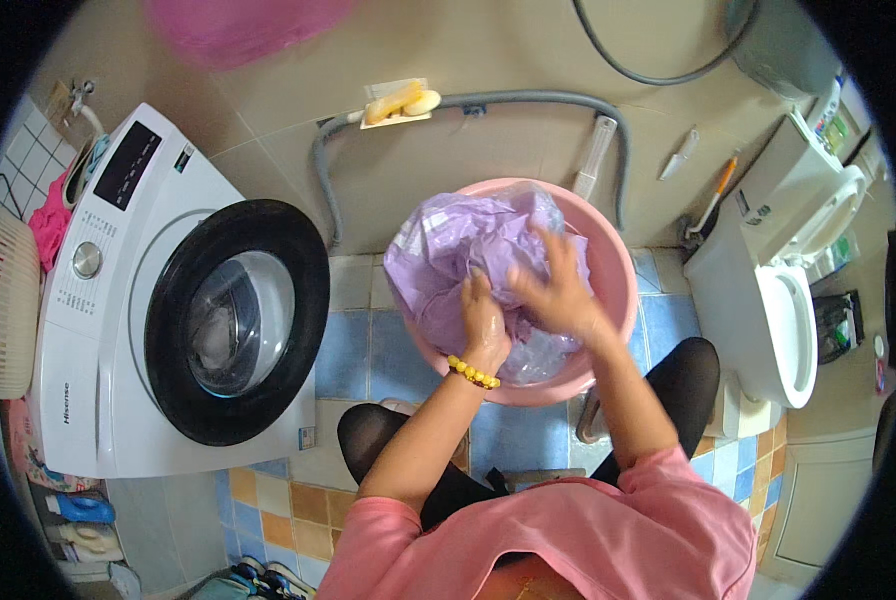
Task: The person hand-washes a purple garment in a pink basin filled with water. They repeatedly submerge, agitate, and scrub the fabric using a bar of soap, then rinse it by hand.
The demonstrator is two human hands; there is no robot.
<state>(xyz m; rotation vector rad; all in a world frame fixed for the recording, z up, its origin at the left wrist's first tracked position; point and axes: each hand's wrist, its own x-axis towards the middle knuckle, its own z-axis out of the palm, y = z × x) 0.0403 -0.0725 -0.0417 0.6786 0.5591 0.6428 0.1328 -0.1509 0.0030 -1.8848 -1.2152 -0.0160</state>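
Observation:
A bundle of wet-looking lilac cloth (440,247) fills much of a pink plastic basin (619,281) on the floor before me. Clear plastic sheeting or a bag (534,361) shows below the cloth, and more of it lies at the top. My left hand (485,322), with a yellow bead bracelet (474,373) at its wrist, grips the cloth near the middle; folds hide most of its fingers. Over the cloth's right side, my right hand (564,292) is blurred with its fingers spread. Nothing shows in its grasp.
A Hisense front-loading washing machine (80,375) stands at left, its round door (238,322) facing the basin. At right is a white toilet (755,322) with a toilet brush (718,187) beside it. A grey hose (523,97) and a soap holder (388,122) are on the wall behind.

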